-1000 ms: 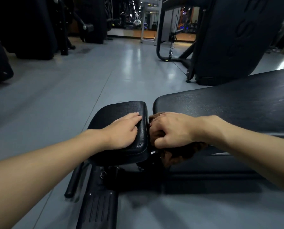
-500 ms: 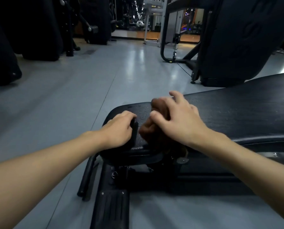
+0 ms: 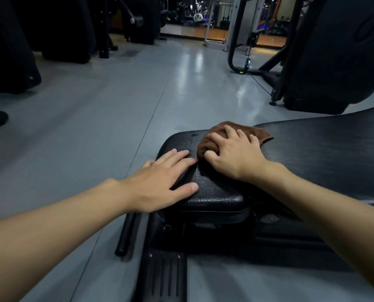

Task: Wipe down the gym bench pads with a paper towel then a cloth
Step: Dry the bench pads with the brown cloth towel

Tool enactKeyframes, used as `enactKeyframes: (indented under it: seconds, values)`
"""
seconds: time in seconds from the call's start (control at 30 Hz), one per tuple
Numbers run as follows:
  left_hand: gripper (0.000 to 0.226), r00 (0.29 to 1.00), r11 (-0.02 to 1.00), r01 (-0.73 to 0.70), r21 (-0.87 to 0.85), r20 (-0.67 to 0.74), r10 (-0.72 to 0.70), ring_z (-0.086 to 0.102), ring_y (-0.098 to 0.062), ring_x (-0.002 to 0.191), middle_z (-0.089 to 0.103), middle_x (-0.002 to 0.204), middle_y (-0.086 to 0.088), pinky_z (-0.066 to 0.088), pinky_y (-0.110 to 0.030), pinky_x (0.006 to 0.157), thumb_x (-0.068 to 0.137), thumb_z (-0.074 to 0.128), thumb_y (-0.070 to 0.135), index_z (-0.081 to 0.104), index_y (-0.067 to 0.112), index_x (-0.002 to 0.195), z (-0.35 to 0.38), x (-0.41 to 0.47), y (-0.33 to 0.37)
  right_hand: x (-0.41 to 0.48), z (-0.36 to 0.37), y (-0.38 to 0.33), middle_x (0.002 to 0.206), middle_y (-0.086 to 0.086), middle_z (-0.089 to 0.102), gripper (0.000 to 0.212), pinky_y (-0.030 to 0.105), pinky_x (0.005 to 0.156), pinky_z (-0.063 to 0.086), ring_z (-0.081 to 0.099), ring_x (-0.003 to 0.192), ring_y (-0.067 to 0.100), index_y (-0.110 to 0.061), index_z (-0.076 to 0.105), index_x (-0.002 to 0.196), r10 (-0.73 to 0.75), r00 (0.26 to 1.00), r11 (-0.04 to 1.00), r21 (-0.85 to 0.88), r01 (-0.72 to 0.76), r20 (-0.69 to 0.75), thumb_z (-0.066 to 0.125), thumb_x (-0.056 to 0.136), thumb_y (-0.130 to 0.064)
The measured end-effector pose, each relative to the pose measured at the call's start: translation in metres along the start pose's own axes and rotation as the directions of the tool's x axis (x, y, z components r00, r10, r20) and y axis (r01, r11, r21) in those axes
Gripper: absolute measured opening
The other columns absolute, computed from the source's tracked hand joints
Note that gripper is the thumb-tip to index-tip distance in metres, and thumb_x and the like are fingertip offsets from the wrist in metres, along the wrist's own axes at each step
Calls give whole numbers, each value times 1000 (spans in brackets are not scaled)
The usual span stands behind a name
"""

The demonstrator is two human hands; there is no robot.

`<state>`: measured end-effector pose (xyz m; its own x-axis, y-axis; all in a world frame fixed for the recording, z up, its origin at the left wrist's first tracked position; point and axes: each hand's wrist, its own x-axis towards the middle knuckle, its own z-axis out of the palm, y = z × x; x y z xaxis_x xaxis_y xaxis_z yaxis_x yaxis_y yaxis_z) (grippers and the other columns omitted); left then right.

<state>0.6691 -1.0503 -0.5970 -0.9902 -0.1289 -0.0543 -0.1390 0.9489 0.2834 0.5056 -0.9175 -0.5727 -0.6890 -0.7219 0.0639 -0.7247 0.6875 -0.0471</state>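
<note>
A black gym bench has a small seat pad [image 3: 214, 188] in the middle and a long back pad [image 3: 325, 149] running off to the right. A brown cloth [image 3: 205, 144] lies bunched on the seat pad's far part, reaching onto the back pad. My right hand [image 3: 236, 151] presses down on the cloth, thumb and fingers curled into its folds. My left hand [image 3: 162, 182] rests flat on the seat pad's left edge, fingers straight. No paper towel is in view.
The bench's black frame and a ribbed foot plate [image 3: 164, 277] sit below the pad, with a black bar [image 3: 125, 234] on the floor to its left. A large black machine [image 3: 334, 51] stands at the back right, dark equipment [image 3: 61, 29] at the back left. Grey floor [image 3: 94, 118] stretches between.
My right hand has brought the cloth up from the gap between the pads onto the seat pad's top and pushed it farther away. My left hand has flattened out on the pad's edge.
</note>
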Motion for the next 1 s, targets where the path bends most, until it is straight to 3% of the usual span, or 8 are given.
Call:
enactKeyframes:
  seconds: [0.1, 0.2, 0.3, 0.43, 0.57, 0.63, 0.77, 1.0]
  values:
    - [98, 995, 1000, -16, 12, 94, 15, -18, 0, 146, -13, 161, 19, 7, -45, 121, 72, 28, 89, 1, 41, 153, -4, -2, -3, 39, 0, 4, 138, 13, 48, 55, 56, 107, 30, 47, 127, 40, -37, 49, 126, 34, 999, 999, 35, -34, -5, 30, 79, -59]
    - [110, 995, 999, -36, 21, 91, 33, -23, 1, 144, -18, 160, 20, 6, -47, 122, 65, 31, 95, -4, 39, 154, 0, -6, -7, 54, -4, 9, 128, 12, 53, 49, 49, 103, 39, 54, 117, 41, -35, 51, 125, 37, 999, 992, 119, -40, 32, 35, 84, -56]
    - [116, 997, 999, -46, 17, 64, 45, -22, 0, 144, -16, 161, 19, 8, -48, 122, 62, 35, 96, -2, 36, 155, 4, -7, -9, 29, -4, 14, 129, 13, 52, 48, 48, 105, 39, 52, 119, 42, -31, 51, 130, -34, 999, 993, 116, 31, 25, 40, 87, -50]
    - [118, 999, 999, -35, -4, 21, 35, -15, -1, 147, -8, 162, 17, 10, -46, 122, 61, 38, 95, 5, 31, 155, 3, -7, -6, -25, -2, 10, 135, 9, 54, 74, 41, 108, 36, 48, 126, 35, -31, 54, 135, -116, 992, 988, 101, 121, -57, 27, 72, -58]
    - [113, 1000, 999, -23, -23, -14, 22, -9, -2, 148, -3, 163, 15, 11, -41, 122, 67, 43, 89, 10, 27, 155, 5, -14, -2, -76, -3, 2, 137, 6, 54, 76, 45, 109, 35, 45, 131, 30, -30, 54, 136, -186, 978, 979, 72, 193, -90, 26, 71, -58]
    - [110, 1000, 999, -22, -50, -22, 21, -8, -2, 148, -3, 163, 15, 10, -38, 122, 69, 47, 85, 10, 27, 155, 4, -19, -2, -99, -7, 0, 144, 4, 47, 77, 47, 112, 30, 37, 137, 29, -34, 47, 141, -218, 974, 975, 21, 219, -62, 27, 71, -61]
    - [109, 999, 995, -20, -100, -31, 17, -1, -2, 148, -2, 162, 17, 11, -33, 122, 71, 58, 79, 13, 27, 155, 2, -30, -12, -114, -12, -1, 164, 3, 9, 86, 54, 120, 7, 1, 152, 23, -50, 17, 149, -199, 980, 980, 7, 199, 26, 27, 68, -78]
    - [100, 997, 995, -40, -96, -76, 33, 5, 0, 147, 5, 162, 17, 10, -19, 116, 74, 65, 70, 20, 30, 154, 2, -37, -25, -55, 0, -17, 151, 5, 41, 88, 49, 112, 30, 31, 140, 32, -44, 44, 138, -138, 990, 989, -57, 137, -28, 18, 60, -76]
